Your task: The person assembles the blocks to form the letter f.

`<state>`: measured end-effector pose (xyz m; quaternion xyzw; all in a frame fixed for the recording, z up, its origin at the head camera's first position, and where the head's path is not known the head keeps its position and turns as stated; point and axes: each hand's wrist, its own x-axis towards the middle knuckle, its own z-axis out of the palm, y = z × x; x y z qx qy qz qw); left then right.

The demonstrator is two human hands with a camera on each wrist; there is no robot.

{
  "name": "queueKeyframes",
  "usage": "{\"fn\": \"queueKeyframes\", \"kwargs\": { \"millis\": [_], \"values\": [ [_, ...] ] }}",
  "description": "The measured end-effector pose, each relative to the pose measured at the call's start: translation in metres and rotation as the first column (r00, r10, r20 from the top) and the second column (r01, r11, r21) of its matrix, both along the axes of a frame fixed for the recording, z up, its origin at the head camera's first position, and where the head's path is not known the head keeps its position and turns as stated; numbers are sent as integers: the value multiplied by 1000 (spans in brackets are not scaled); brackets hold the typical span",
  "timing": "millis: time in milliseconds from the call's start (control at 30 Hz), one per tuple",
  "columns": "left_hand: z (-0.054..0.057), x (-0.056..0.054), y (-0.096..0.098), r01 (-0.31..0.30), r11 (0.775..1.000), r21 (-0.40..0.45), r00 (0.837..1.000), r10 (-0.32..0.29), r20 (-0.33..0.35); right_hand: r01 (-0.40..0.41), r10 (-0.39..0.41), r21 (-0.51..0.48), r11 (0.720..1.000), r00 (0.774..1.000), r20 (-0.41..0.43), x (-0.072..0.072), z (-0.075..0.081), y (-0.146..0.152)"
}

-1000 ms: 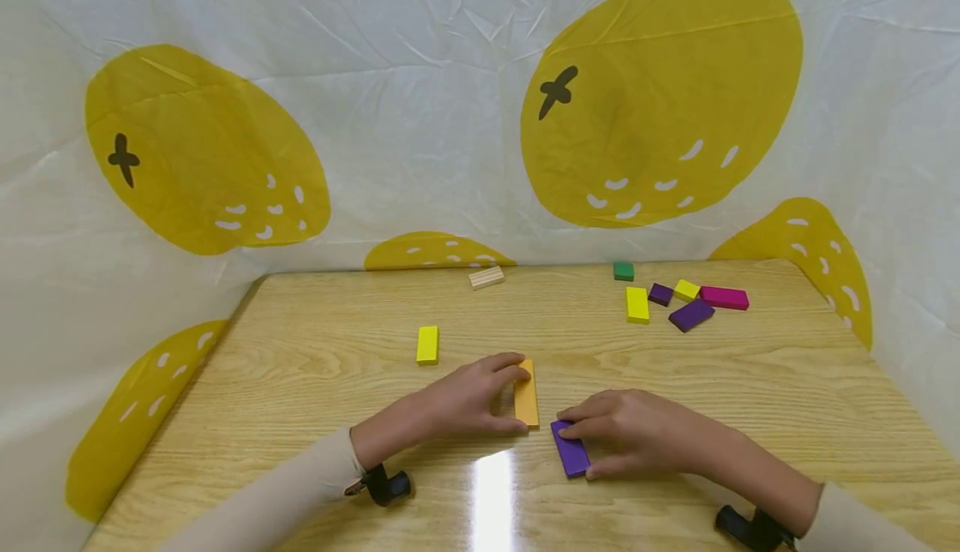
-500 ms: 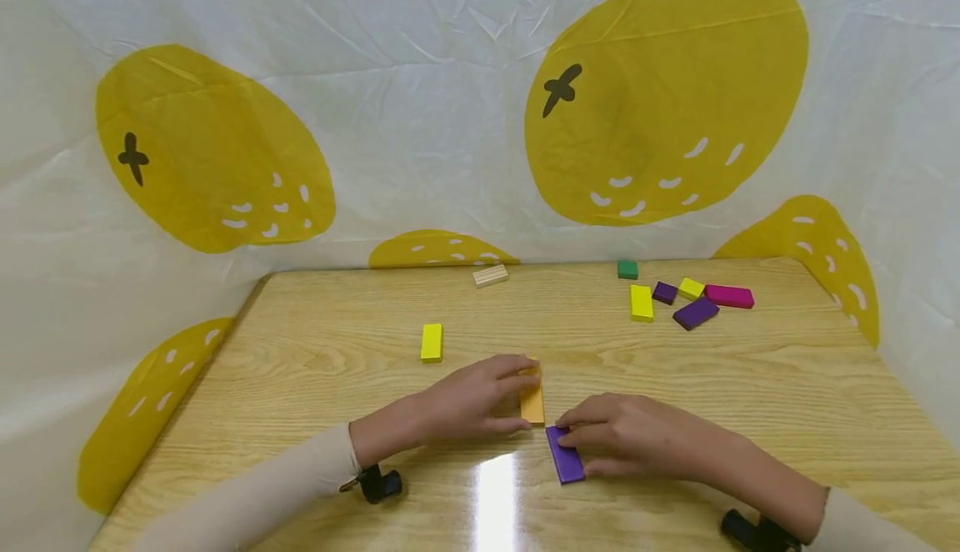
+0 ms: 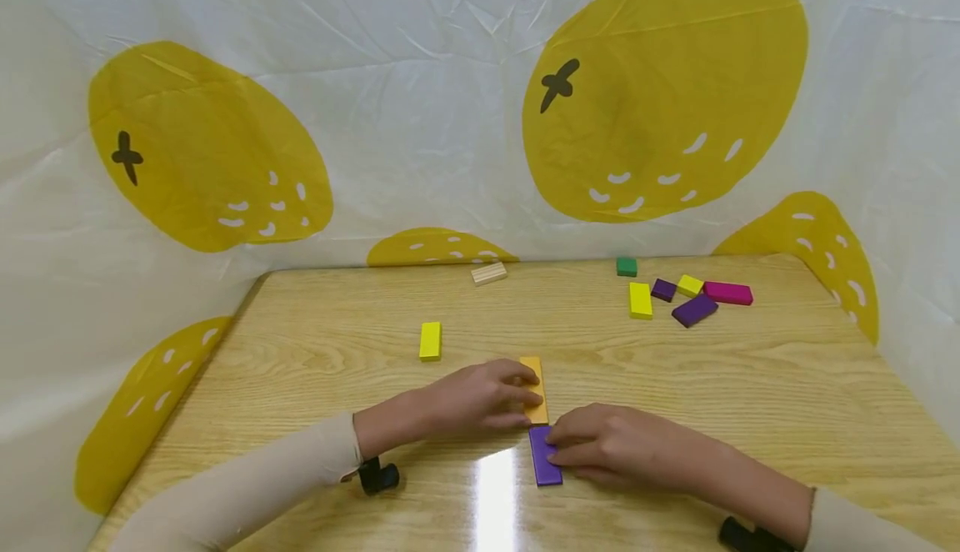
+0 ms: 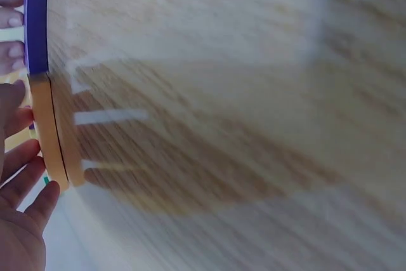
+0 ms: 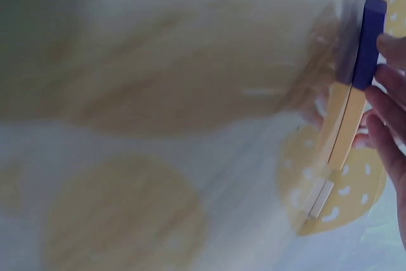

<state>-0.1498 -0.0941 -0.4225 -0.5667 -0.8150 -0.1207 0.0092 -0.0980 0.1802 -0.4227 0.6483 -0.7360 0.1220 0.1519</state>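
Note:
My left hand (image 3: 483, 398) rests its fingertips on an orange block (image 3: 533, 364) lying lengthwise on the table. Directly in front of its near end, a purple block (image 3: 545, 464) is lined up with it. My right hand (image 3: 626, 445) touches the purple block along its right side, fingers extended. In the left wrist view, spread fingers of the left hand (image 4: 25, 179) lie against the orange block (image 4: 48, 131), end to end with the purple block (image 4: 37, 26). The right wrist view shows fingertips (image 5: 374, 93) beside the purple block (image 5: 369, 46).
A yellow block (image 3: 431, 341) lies left of the hands. Far back are a plain wood block (image 3: 489, 274) and a green block (image 3: 626, 267). At back right are a yellow block (image 3: 641, 300), purple block (image 3: 694, 310) and magenta block (image 3: 727, 293). A patterned cloth (image 3: 420, 118) hangs behind.
My right hand has moved the purple block left and straightened it, from an angled position to in line with the orange block. My left fingers have shifted nearer along the orange block.

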Motion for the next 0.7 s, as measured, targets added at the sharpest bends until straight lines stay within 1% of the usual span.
{"fn": "queueKeyframes", "kwargs": {
  "millis": [167, 267, 367, 500, 600, 700],
  "values": [
    [-1, 3, -1, -38, 999, -10, 997, 38, 69, 43, -42, 35, 998, 999, -27, 3, -1, -5],
    [-2, 4, -1, -61, 998, -31, 994, 63, 84, 49, -48, 49, 998, 998, -39, 4, -1, -4],
    [-2, 4, -1, -71, 997, -43, 994, 75, 84, 53, -50, 57, 997, 997, -50, 7, -1, -3],
    [-1, 4, -1, -64, 997, -34, 994, 67, 91, 62, -60, 68, 996, 998, -36, 10, 0, -1],
    [0, 3, -1, -53, 998, -21, 991, 56, 118, 69, -69, 72, 995, 998, -12, 12, 0, 1],
    [1, 4, -1, -58, 998, -22, 987, 60, 146, 74, -74, 73, 995, 997, -2, 13, -1, 1]
  ]
}}
